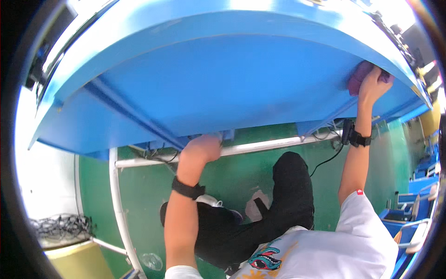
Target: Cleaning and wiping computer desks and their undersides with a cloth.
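A blue panel with a raised rim [223,80] spans the view before me, tilted up with its edge towards the top. My right hand [374,85] is closed on a purple cloth [359,77], which lies against the panel's right part just under the rim. Near the panel's lower edge, left of the middle, is my left hand [202,148]; it is blurred, its fingers are curled, and whether it grips the edge or something small cannot be told. A black strap sits on each wrist.
A white metal frame bar [244,148] runs below the panel, with black cables [327,160] near it. At the lower left stands a yellow container [80,259] under a tangle of black cables. Blue chairs [411,216] line the right. A clear plastic item [151,261] lies on the green floor.
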`<state>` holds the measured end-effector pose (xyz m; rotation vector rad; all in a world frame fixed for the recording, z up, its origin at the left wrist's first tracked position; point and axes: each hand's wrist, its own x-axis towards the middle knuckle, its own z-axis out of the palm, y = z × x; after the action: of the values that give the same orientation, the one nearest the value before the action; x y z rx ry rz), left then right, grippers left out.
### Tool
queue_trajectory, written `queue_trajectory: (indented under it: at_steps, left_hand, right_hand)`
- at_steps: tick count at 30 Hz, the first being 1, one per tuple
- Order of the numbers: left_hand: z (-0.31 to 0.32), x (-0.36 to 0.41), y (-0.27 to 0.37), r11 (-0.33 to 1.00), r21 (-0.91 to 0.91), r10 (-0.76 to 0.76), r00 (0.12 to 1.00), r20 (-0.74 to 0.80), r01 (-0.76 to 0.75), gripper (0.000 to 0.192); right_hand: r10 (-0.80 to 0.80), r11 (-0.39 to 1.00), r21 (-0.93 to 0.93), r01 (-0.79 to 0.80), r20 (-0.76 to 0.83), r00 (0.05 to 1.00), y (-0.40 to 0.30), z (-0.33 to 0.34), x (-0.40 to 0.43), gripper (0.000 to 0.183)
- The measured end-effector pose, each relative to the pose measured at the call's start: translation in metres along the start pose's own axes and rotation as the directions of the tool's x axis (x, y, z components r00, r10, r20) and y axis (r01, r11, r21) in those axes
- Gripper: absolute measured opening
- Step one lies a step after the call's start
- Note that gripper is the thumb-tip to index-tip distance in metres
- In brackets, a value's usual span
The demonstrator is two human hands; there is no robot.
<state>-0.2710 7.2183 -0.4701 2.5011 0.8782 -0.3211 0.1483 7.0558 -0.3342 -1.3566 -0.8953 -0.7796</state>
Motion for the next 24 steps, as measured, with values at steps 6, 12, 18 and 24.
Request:
queue_trajectory:
  at_steps: [6, 12, 18, 24]
  left_hand:
    - [-0.005, 0.005, 0.015, 0.999, 0.042, -0.023, 0.994, 0.110, 0.019, 0.030]
    - [-0.006, -0.010, 0.014, 0.997, -0.013, -0.079, 0.995, 0.054, 0.080, 0.028]
    - [-0.017, -0.022, -0.003, 0.979, 0.013, -0.202, 0.979, 0.020, 0.202, 0.030]
    - [-0.027, -0.032, -0.012, 0.965, 0.031, -0.263, 0.960, 0.100, 0.261, 0.031]
  right_hand:
    - [-0.252, 0.964, 0.085, 0.251, -0.006, 0.968, -0.125, 0.110, -0.108, 0.048]
    - [-0.443, 0.877, -0.102, 0.470, 0.209, 0.872, -0.192, 0.139, -0.125, 0.056]
    - [-0.484, 0.851, -0.042, 0.524, 0.326, 0.812, -0.199, 0.172, -0.174, 0.043]
    - [-0.669, 0.716, 0.176, 0.676, 0.451, 0.591, -0.166, 0.152, -0.211, 0.037]
